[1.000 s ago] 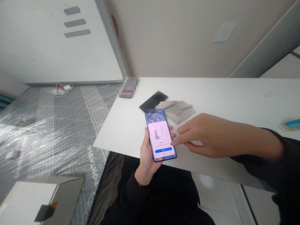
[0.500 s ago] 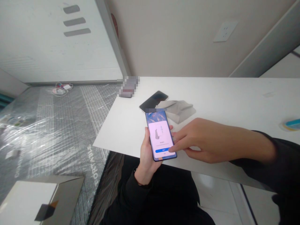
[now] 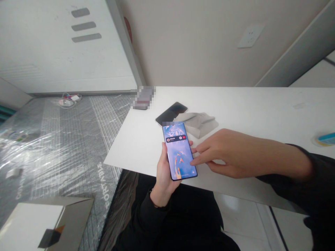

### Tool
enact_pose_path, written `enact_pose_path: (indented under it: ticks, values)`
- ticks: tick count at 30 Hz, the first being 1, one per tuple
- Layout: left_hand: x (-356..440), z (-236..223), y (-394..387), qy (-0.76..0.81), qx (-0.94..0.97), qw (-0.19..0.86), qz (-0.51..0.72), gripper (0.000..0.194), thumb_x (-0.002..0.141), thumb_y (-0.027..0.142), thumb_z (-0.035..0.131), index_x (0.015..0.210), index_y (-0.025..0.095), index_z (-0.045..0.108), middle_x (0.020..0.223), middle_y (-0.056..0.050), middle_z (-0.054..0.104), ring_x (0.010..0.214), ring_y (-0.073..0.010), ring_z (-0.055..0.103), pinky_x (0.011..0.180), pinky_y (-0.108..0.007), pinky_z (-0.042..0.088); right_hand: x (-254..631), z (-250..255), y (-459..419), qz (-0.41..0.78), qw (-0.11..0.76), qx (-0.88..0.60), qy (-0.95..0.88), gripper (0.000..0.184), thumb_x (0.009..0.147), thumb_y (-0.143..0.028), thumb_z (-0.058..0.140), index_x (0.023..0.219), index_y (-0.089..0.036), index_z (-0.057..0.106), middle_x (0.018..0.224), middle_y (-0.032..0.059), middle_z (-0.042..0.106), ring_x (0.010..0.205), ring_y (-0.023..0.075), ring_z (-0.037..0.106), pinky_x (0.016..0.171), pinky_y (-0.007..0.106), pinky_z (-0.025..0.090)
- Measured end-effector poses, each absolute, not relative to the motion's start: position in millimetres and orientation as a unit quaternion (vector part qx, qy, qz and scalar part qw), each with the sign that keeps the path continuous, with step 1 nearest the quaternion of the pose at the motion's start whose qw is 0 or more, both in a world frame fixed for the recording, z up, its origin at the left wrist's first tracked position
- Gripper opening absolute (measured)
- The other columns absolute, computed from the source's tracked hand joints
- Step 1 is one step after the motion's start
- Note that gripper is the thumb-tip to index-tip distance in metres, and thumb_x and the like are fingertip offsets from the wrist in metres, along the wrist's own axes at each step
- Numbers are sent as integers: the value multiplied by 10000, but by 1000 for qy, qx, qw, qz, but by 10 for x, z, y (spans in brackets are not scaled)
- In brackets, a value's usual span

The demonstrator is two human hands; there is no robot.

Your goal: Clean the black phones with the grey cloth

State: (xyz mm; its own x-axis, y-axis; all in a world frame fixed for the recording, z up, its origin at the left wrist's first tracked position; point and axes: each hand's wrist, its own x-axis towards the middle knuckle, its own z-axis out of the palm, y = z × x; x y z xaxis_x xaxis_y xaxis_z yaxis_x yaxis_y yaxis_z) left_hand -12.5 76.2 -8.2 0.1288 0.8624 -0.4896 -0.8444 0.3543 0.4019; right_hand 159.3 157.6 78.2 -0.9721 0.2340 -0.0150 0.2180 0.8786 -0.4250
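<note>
A smartphone (image 3: 179, 155) with its screen lit rests in my left hand (image 3: 164, 174), whose fingers wrap round it from below. Its screen shows a clock, a dark banner with a red and a light button, and a blue picture. My right hand (image 3: 225, 153) is at the phone's right edge, fingers apart and holding nothing. Its index fingertip is over the screen's edge; whether it touches the glass I cannot tell. Just beyond lie a second phone (image 3: 170, 113), dark-screened, and a crumpled grey cloth (image 3: 199, 122) partly over it.
The white table (image 3: 251, 111) stands against the wall. A blurred-out flat object (image 3: 143, 97) lies at its far left corner, a blue item (image 3: 326, 138) at the right. On the plastic-covered floor are a box (image 3: 34, 223) and a cable bundle (image 3: 68, 100). A wall socket (image 3: 251, 36) is above.
The white pop-up with the blue button is gone from the phone screen, which shows a clock and a dark banner. My right index finger has drawn back slightly up and right.
</note>
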Motion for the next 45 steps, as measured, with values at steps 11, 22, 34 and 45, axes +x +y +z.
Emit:
enact_pose_path:
  ticks: [11,22,34,45]
  values:
    - [-122,-83,750,319,-13,747,582,602,1071,554,303,1318,126,648,1089,-152,769,945,-268,737,980,-492,555,1624,694,1685,149,53,-160,-974,369,866,-112,524,1055,-266,800,737,0,717,610,162,577,576,301,314]
    - [-122,-103,757,324,3,744,585,596,1071,559,306,1280,132,664,1093,-144,762,955,-262,729,1039,-523,521,1614,726,1663,162,43,-140,-976,346,881,-108,518,1021,-256,797,764,-1,726,637,156,592,604,299,334]
    - [-126,-88,746,321,-5,739,592,595,1072,554,309,1194,122,700,1083,-155,761,955,-267,727,935,-492,574,1635,758,1665,161,31,-145,-976,376,896,-132,491,1069,-281,790,769,0,719,634,173,589,608,312,338]
    - [-110,-50,756,333,-17,737,588,635,1078,550,275,1143,86,703,1030,-153,765,869,-252,735,895,-463,584,1802,237,2328,133,79,-357,-921,363,949,-487,560,1189,-240,675,1084,74,692,866,226,647,711,309,429]
